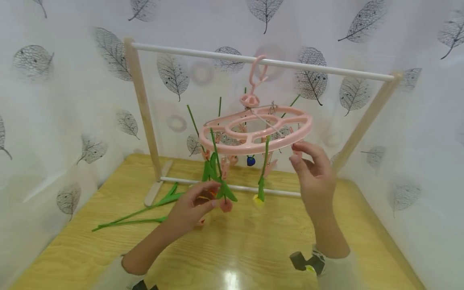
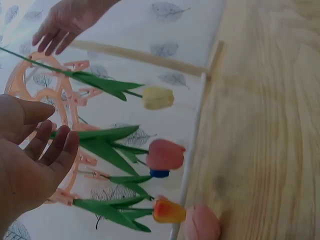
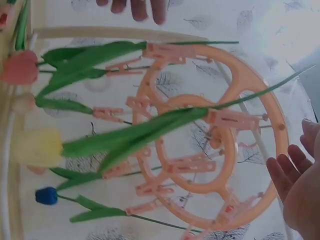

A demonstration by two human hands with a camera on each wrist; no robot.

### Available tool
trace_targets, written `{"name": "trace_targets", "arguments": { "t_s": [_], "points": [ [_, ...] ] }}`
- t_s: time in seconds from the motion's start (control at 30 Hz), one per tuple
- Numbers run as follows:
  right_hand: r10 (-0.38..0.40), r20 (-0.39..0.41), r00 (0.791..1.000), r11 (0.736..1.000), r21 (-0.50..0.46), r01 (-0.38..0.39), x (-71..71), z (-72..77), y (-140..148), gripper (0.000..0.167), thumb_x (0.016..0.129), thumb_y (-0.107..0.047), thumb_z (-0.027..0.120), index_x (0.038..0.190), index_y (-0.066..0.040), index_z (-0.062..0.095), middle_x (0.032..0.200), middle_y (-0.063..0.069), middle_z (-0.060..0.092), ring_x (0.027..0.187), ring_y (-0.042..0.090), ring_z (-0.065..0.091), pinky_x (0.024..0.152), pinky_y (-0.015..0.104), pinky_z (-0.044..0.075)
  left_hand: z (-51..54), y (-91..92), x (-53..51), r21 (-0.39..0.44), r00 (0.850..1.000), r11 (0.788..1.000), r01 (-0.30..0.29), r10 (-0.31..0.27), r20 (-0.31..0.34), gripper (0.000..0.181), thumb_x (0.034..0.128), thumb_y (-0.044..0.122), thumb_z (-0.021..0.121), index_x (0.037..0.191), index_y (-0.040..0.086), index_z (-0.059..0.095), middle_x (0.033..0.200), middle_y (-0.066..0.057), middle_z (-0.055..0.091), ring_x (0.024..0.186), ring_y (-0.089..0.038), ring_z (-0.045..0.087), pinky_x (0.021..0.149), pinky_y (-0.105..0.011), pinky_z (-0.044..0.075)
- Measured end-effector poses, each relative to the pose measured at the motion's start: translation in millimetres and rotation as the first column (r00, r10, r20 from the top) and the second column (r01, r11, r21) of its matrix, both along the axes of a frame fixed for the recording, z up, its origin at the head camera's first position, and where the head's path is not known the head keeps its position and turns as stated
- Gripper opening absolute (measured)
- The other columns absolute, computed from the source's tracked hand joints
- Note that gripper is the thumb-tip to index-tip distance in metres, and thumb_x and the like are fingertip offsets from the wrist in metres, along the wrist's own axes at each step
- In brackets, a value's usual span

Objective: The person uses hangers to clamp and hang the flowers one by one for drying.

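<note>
A round pink clip hanger hangs by its hook from a white rod. Tulips hang head down from its clips: a pink tulip, a yellow tulip, an orange tulip and a blue tulip. My left hand is beside the pink tulip's leaves, thumb and fingers apart and loosely bent. At the hanger's right rim is my right hand, fingertips close to a pink clip. In the wrist views its fingers look relaxed, with nothing visible between them.
The white rod sits on a frame with wooden posts. A lower white bar crosses behind the tulips. Loose green stems lie on the wooden table at left. Leaf-patterned curtains surround it.
</note>
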State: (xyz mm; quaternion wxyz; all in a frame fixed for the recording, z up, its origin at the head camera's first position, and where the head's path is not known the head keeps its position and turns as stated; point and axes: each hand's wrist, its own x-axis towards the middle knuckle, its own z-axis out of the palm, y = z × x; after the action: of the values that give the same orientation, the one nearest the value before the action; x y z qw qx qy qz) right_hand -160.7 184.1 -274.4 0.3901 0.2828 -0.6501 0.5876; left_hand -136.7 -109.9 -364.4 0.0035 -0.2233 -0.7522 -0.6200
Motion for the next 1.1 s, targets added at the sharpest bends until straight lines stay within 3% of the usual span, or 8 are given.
{"name": "trace_targets", "arguments": {
  "t_s": [0.17, 0.27, 0.43, 0.6, 0.73, 0.9, 1.1],
  "points": [
    [-0.16, -0.153, 0.975, 0.975, 0.131, 0.18, -14.2, 30.3, 23.7, 0.024, 0.088, 0.008, 0.072, 0.11, 0.016, 0.067, 0.116, 0.006, 0.068, 0.114, 0.017, 0.062, 0.097, 0.027, 0.053, -12.5, -31.5, -1.4, -0.087, 0.997, 0.993, -0.076, 0.073, -0.037, 0.039, 0.1011, 0.016, 0.062, 0.139, 0.021, 0.056, 0.133, -0.006, 0.057, 0.114, -0.027, 0.058, 0.094, -0.027, 0.054],
    [-0.169, -0.193, 0.966, 0.939, 0.265, 0.218, -22.4, 45.3, 36.6, 0.024, 0.088, 0.001, 0.074, 0.109, 0.011, 0.07, 0.117, 0.012, 0.069, 0.121, 0.016, 0.059, 0.107, 0.03, 0.046, -21.0, -51.0, -3.9, -0.143, 0.992, 0.983, -0.115, 0.107, -0.065, 0.039, 0.1012, 0.014, 0.062, 0.14, 0.017, 0.056, 0.134, -0.009, 0.057, 0.112, -0.025, 0.059, 0.092, -0.026, 0.054],
    [-0.043, -0.158, 0.986, 0.869, 0.481, 0.115, -30.5, 58.9, 50.7, 0.028, 0.083, 0.009, 0.075, 0.11, 0.004, 0.073, 0.121, 0.017, 0.068, 0.129, 0.023, 0.055, 0.114, 0.032, 0.039, -37.3, -88.2, -12.5, -0.245, 0.989, 0.958, -0.149, 0.141, -0.053, 0.041, 0.1014, 0.017, 0.062, 0.141, 0.011, 0.055, 0.136, -0.015, 0.058, 0.108, -0.017, 0.06, 0.09, -0.024, 0.053],
    [0.004, -0.101, 0.995, 0.819, 0.571, 0.055, -33.1, 61.5, 51.6, 0.031, 0.083, 0.006, 0.077, 0.113, 0.0, 0.074, 0.124, 0.014, 0.068, 0.129, 0.019, 0.053, 0.114, 0.03, 0.038, -51.4, -136.3, -23.4, -0.355, 0.984, 0.918, -0.175, 0.171, -0.044, 0.043, 0.1019, 0.017, 0.061, 0.142, 0.005, 0.053, 0.137, -0.02, 0.058, 0.109, -0.02, 0.061, 0.085, -0.024, 0.055],
    [0.0, -0.093, 0.996, 0.809, 0.586, 0.054, -34.3, 61.5, 48.0, 0.031, 0.083, 0.006, 0.077, 0.113, -0.001, 0.074, 0.124, 0.012, 0.069, 0.127, 0.015, 0.054, 0.113, 0.03, 0.038, -61.8, -170.9, -31.2, -0.414, 0.984, 0.894, -0.172, 0.175, -0.032, 0.041, 0.1011, 0.009, 0.06, 0.14, -0.002, 0.053, 0.132, -0.025, 0.06, 0.108, -0.029, 0.062, 0.078, -0.027, 0.057],
    [-0.004, -0.081, 0.997, 0.805, 0.591, 0.052, -33.5, 61.4, 45.1, 0.033, 0.08, 0.012, 0.076, 0.11, -0.001, 0.074, 0.122, 0.004, 0.069, 0.125, 0.014, 0.054, 0.112, 0.029, 0.038, -72.4, -196.3, -35.6, -0.47, 0.984, 0.869, -0.156, 0.179, 0.005, 0.039, 0.0991, 0.006, 0.062, 0.136, -0.006, 0.056, 0.123, -0.026, 0.063, 0.104, -0.032, 0.064, 0.074, -0.026, 0.057],
    [-0.033, -0.069, 0.997, 0.808, 0.586, 0.068, -31.7, 60.1, 44.6, 0.033, 0.079, 0.013, 0.076, 0.108, -0.002, 0.075, 0.121, -0.008, 0.067, 0.124, 0.011, 0.054, 0.11, 0.026, 0.039, -76.0, -205.1, -34.9, -0.463, 0.981, 0.881, -0.098, 0.164, 0.105, 0.038, 0.0974, 0.003, 0.062, 0.132, -0.012, 0.055, 0.125, -0.031, 0.059, 0.106, -0.036, 0.062, 0.075, -0.027, 0.058]
  ]
}}
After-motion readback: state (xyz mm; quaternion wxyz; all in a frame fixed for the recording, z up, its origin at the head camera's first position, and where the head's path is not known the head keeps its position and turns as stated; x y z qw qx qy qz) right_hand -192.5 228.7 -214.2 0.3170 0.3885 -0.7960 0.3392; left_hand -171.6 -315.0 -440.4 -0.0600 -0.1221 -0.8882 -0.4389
